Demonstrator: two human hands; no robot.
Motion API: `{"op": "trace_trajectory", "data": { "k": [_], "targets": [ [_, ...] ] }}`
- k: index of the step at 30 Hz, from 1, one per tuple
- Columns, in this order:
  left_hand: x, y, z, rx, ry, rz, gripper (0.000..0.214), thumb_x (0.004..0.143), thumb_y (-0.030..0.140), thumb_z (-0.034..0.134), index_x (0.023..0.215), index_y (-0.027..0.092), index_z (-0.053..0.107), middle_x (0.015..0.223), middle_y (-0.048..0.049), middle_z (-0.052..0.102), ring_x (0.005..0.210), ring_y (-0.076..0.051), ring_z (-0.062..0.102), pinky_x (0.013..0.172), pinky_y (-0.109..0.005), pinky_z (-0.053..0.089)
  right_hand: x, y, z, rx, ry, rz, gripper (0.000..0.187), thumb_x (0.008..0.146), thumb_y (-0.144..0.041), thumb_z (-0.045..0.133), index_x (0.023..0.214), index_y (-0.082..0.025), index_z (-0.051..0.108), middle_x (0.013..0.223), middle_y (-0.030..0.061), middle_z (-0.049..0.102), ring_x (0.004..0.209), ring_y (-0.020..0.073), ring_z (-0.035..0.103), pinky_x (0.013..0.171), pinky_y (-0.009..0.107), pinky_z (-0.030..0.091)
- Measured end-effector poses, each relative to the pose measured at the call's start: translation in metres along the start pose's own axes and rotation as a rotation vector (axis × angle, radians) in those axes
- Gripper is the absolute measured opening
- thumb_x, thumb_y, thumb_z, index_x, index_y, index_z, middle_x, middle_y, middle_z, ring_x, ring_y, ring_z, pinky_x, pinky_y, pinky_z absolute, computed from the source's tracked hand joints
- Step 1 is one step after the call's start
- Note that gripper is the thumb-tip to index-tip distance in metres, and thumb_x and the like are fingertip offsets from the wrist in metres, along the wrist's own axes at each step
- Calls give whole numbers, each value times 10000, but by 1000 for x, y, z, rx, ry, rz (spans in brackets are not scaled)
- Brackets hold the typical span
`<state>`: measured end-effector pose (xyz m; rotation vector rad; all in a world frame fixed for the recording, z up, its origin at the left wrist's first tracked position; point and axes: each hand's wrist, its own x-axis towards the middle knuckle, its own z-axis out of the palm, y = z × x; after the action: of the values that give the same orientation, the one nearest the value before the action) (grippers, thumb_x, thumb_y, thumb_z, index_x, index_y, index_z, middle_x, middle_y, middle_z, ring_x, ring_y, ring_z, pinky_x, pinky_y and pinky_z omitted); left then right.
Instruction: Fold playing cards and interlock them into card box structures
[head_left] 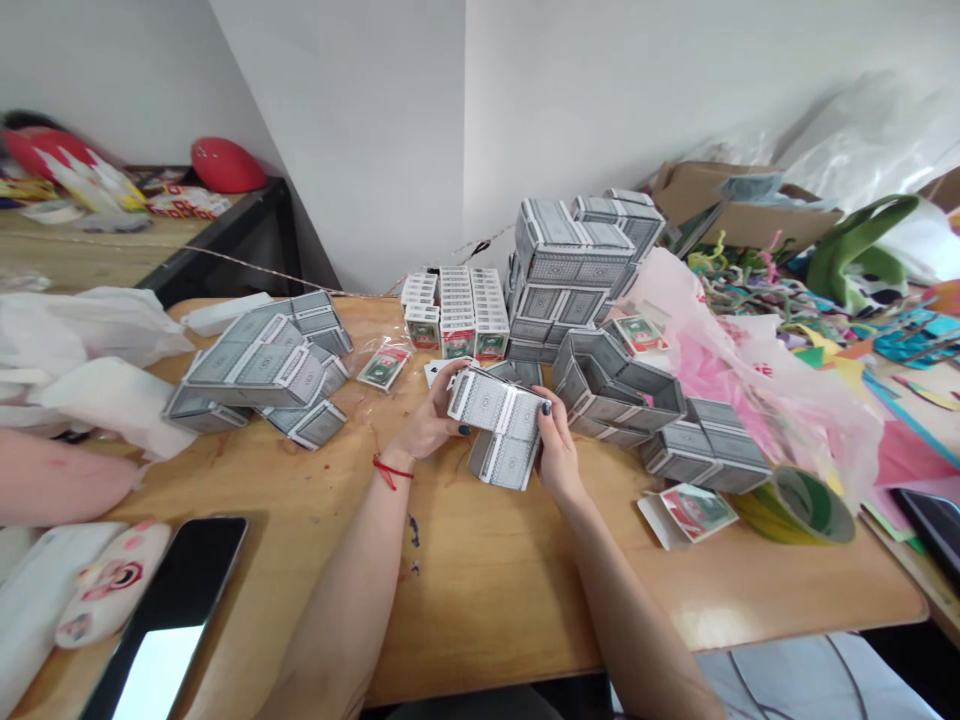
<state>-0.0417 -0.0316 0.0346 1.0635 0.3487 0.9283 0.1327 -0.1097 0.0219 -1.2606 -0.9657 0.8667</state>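
In the head view, a grey-patterned card block [506, 425] is gripped between the left hand [435, 418] and the right hand [556, 442], midway between the front and back edges of the wooden table [487, 590]. A tall stack of similar blocks [570, 270] is set near the back edge; a tape roll [766, 508] is placed near the right edge.
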Motion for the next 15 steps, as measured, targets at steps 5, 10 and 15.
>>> {"op": "trace_trajectory", "data": {
  "k": [5, 10, 15],
  "targets": [
    [2, 7, 5, 12, 33, 6, 788, 492, 281, 813, 1199, 250, 464, 1135, -47, 540, 1013, -221, 524, 768, -247, 434, -2, 2, 6, -53, -23, -68, 542, 849, -479, 431, 1335, -255, 342, 1397, 54, 368, 1292, 183, 324, 1055, 371, 272],
    [4, 21, 20, 232, 7, -35, 598, 596, 269, 759, 1142, 195, 528, 1174, -79, 535, 1038, -224, 509, 822, -262, 411, -6, -10, 7, -7, -101, -233, 633, 793, -397, 570, 1354, -277, 301, 1442, 73, 296, 1291, 217, 344, 1040, 412, 329],
    [7, 31, 40, 354, -20, -107, 402, 724, 302, 643, 1101, 183, 567, 1095, -71, 577, 966, -198, 546, 818, -277, 415, -13, -24, 3, 4, -140, -323, 626, 709, -292, 677, 1282, -281, 426, 1342, 76, 449, 1241, 246, 414, 1039, 461, 329]
  ]
}}
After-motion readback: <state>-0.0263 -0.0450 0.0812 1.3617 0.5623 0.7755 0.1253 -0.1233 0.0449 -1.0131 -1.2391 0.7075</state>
